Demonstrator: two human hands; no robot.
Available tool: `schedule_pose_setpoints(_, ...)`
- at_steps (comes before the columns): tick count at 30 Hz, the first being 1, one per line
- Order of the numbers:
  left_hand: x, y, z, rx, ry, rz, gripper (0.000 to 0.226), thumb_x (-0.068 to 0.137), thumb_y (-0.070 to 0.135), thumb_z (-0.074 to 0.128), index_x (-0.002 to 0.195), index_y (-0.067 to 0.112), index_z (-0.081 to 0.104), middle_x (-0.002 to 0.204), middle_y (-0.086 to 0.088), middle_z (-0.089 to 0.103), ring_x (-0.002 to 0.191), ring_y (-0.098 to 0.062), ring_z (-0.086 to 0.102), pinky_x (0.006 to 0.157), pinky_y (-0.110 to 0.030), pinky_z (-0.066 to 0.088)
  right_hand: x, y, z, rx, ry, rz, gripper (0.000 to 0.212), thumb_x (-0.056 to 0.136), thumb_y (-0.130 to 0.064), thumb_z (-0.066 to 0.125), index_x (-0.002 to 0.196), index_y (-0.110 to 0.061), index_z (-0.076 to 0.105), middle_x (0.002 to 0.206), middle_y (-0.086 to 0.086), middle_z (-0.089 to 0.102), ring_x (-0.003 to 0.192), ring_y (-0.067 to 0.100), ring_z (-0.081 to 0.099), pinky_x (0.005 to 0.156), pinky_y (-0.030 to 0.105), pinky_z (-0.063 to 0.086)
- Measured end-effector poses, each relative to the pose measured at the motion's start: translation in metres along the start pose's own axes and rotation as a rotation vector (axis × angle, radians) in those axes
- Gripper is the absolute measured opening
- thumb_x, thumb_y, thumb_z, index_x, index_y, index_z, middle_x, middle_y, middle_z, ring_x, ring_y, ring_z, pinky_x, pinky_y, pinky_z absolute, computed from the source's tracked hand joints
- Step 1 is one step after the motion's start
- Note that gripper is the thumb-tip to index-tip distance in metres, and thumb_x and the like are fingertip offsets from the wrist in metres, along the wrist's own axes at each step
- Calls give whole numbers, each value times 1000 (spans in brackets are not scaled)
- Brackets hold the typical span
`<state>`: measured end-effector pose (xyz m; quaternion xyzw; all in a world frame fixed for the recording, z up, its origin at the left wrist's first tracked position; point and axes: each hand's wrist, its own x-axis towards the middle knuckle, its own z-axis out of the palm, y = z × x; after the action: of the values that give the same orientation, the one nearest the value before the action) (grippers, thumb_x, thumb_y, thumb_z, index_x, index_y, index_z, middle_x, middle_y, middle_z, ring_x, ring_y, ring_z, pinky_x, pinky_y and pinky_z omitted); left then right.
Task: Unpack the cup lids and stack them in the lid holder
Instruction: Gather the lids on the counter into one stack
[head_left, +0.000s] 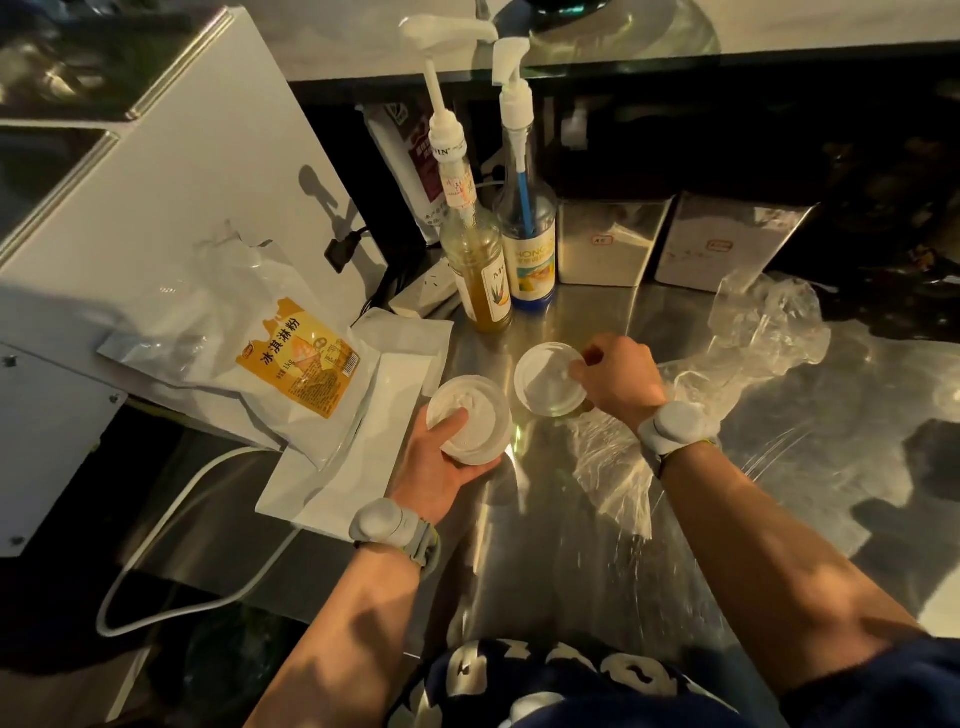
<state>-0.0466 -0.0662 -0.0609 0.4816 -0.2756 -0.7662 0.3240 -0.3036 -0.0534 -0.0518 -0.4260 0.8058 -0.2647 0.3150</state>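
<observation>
My left hand (441, 462) grips a stack of translucent white cup lids (475, 415) from below, thumb resting on the top lid. My right hand (621, 376) holds a second stack of cup lids (545, 379) by its right rim, fingers curled over the edge, just above the steel counter (571, 519). The two stacks sit side by side, a small gap between them. An emptied clear plastic sleeve (727, 364) lies crumpled behind and under my right wrist. No lid holder can be made out.
Two syrup pump bottles (480, 270) (530, 244) stand just behind the lids. A bag of ice cream powder (296, 358) and white pouches (363, 457) lie left. A white machine (171, 171) fills the left side; two steel canisters (608, 244) (727, 249) stand at the back.
</observation>
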Motion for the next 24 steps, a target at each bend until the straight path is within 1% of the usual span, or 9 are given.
schedule_pose_setpoints(2,-4,-2,-1,0,11,0,39,91,19,69,128,29,63,137,-13,61,127,-35,58,89,-61,59,-5,-5,-5,73,37,-34,9,83,-28,67,85,-19,67,79,0,70,69,19,67,57,30,59)
schedule_pose_setpoints(4,-9,-4,-2,-10,28,-12,44,84,25,72,127,29,63,138,-14,59,127,-36,57,89,-61,58,-14,-11,-12,220,61,-62,5,84,-26,70,87,-22,68,80,-4,70,67,11,65,45,14,47)
schedule_pose_setpoints(5,-10,-5,-2,-22,38,-22,44,83,27,73,125,30,64,138,-13,59,127,-35,56,91,-62,56,-19,-14,-15,291,63,-85,5,85,-24,70,89,-22,70,81,-4,71,69,12,66,47,13,46)
schedule_pose_setpoints(7,-14,-8,-1,-42,54,-38,37,85,30,73,121,32,64,136,-13,59,125,-36,56,96,-64,53,-31,-21,-21,397,42,-145,8,87,-21,71,94,-18,73,85,1,73,78,18,68,62,24,52)
schedule_pose_setpoints(9,-15,-12,0,-38,53,-50,29,95,34,65,123,30,63,137,-15,60,124,-38,57,102,-68,48,-45,-28,-23,464,-38,-211,6,89,-21,70,93,-22,75,88,1,74,83,20,69,72,31,55)
schedule_pose_setpoints(12,-21,-15,8,32,52,-87,43,99,48,55,137,27,58,139,-18,60,125,-43,57,105,-67,47,-66,-37,-18,322,-173,-367,12,92,-24,68,89,-34,74,87,-10,73,83,13,69,75,26,55)
schedule_pose_setpoints(17,-33,-22,16,215,41,-81,73,85,80,50,133,28,66,126,-17,72,117,-40,66,89,-52,59,-79,-42,0,-15,-181,-502,19,93,-23,66,109,-24,76,99,-9,61,86,7,55,76,20,42)
schedule_pose_setpoints(21,-39,-26,21,236,31,-82,72,82,84,49,129,33,69,124,-13,74,118,-37,67,98,-59,57,-84,-43,5,-106,-174,-552,22,92,-26,68,112,-29,75,100,-7,55,83,5,52,75,18,41)
schedule_pose_setpoints(24,-40,-24,21,256,6,-71,69,86,84,43,127,36,71,123,-10,76,120,-36,67,99,-60,56,-88,-47,6,-135,-173,-547,23,91,-28,68,113,-32,75,103,-1,57,90,14,56,81,29,49)
